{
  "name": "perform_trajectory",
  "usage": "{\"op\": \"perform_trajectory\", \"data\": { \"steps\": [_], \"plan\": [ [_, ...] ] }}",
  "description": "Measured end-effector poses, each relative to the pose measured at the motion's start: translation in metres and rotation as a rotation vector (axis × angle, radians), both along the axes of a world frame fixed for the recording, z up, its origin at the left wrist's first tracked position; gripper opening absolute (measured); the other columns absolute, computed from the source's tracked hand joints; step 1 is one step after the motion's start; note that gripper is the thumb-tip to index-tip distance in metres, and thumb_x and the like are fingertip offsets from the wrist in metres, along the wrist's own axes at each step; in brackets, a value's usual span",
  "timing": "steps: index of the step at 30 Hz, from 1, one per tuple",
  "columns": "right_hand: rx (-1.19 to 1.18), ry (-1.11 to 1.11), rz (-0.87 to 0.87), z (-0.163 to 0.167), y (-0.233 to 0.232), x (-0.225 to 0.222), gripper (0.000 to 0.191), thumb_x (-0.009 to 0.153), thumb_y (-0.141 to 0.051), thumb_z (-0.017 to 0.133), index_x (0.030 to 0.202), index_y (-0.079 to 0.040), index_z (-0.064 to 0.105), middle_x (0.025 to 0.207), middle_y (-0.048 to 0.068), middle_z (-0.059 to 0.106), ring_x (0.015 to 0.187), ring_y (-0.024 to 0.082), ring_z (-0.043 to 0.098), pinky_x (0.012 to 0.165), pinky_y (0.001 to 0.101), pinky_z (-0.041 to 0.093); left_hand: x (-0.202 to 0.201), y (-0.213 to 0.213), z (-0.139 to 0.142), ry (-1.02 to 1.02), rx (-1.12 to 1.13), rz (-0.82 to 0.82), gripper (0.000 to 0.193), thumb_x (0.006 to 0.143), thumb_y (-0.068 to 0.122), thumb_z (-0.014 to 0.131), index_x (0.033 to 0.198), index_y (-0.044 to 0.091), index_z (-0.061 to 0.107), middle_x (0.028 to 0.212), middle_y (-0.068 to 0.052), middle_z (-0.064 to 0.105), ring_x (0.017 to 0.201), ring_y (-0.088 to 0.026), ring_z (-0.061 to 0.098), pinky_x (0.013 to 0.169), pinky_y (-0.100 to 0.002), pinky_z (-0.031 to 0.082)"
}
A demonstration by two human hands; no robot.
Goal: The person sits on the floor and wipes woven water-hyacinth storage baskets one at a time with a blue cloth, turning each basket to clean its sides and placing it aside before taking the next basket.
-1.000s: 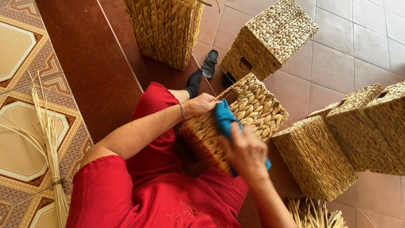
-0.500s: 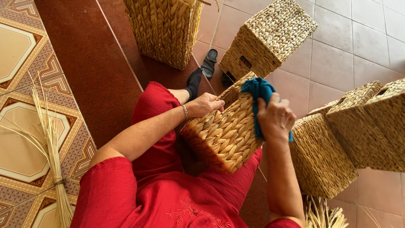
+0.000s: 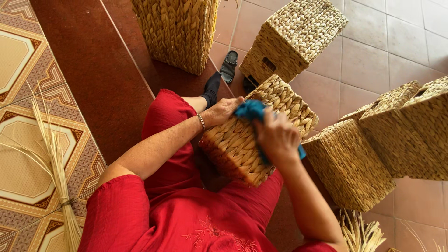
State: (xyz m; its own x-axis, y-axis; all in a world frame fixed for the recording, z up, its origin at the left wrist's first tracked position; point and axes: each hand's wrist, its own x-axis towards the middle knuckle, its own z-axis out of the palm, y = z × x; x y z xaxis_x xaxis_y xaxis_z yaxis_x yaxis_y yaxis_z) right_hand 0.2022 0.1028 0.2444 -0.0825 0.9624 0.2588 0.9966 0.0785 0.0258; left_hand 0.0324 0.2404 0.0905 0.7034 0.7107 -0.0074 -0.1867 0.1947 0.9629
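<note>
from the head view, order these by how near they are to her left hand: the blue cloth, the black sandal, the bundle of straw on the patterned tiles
Measured from the left hand on the woven basket in the lap:
1. Blue cloth, right beside it on the basket's top, under the right hand.
2. Black sandal, just beyond on the floor, above the hand in the picture.
3. Straw bundle, far off at the picture's left edge.

Six woven baskets: one [image 3: 252,135] under the hands, one tall [image 3: 179,30], one upturned [image 3: 294,39], three [image 3: 347,163] [image 3: 399,126] [image 3: 431,130] clustered right of the right hand. One blue cloth [image 3: 252,111]. One sandal [image 3: 228,66]. Two straw bundles [image 3: 58,172] [image 3: 359,233]
</note>
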Motion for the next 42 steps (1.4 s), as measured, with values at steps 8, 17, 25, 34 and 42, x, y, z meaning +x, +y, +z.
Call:
{"op": "perform_trajectory", "data": {
  "steps": [8,17,25,34,42],
  "plan": [
    [-0.063,0.009,-0.205,0.017,0.045,0.014,0.049,0.100,-0.048,0.062,0.109,0.000,0.061,0.089,0.021,0.066,0.076,0.039,0.070,0.062,0.0500,0.057,-0.006,-0.002,-0.003,0.115,-0.046,0.040,0.049,0.113,0.039,0.047,0.125,-0.002,0.071,0.089,-0.006,0.068,0.072,-0.007,0.058,0.064,-0.023,0.049],
    [-0.050,0.099,0.356,0.021,-0.093,-0.047,0.052,0.085,-0.040,0.075,0.120,-0.003,0.063,0.076,0.015,0.061,0.059,0.030,0.066,0.047,0.0434,0.054,-0.005,0.001,-0.004,0.063,-0.072,0.013,0.045,0.111,0.039,0.048,0.123,0.002,0.071,0.075,-0.004,0.062,0.064,-0.009,0.056,0.057,-0.026,0.046],
    [0.009,0.062,-0.250,-0.005,-0.032,0.077,0.043,0.097,-0.048,0.070,0.124,-0.014,0.067,0.094,0.018,0.071,0.077,0.038,0.071,0.066,0.0513,0.056,-0.007,0.015,0.026,0.176,-0.196,-0.066,0.035,0.107,0.026,0.055,0.124,-0.002,0.067,0.083,-0.005,0.069,0.064,-0.008,0.063,0.058,-0.026,0.054],
    [0.112,1.593,-0.312,-0.084,0.011,0.175,0.037,0.112,-0.032,0.062,0.125,0.002,0.069,0.094,0.002,0.068,0.079,0.012,0.062,0.068,0.0287,0.052,0.031,0.025,0.070,0.476,-0.100,0.112,0.040,0.100,0.034,0.058,0.111,-0.003,0.067,0.077,-0.015,0.075,0.053,-0.018,0.069,0.045,-0.031,0.052],
    [0.246,1.901,-0.220,-0.047,-0.028,0.151,0.033,0.107,-0.025,0.059,0.124,0.003,0.063,0.103,0.007,0.073,0.082,0.014,0.072,0.071,0.0278,0.060,0.025,-0.023,0.104,0.434,0.076,0.281,0.047,0.099,0.046,0.059,0.091,0.002,0.072,0.061,-0.010,0.070,0.046,-0.014,0.067,0.043,-0.029,0.053]
  ]
}}
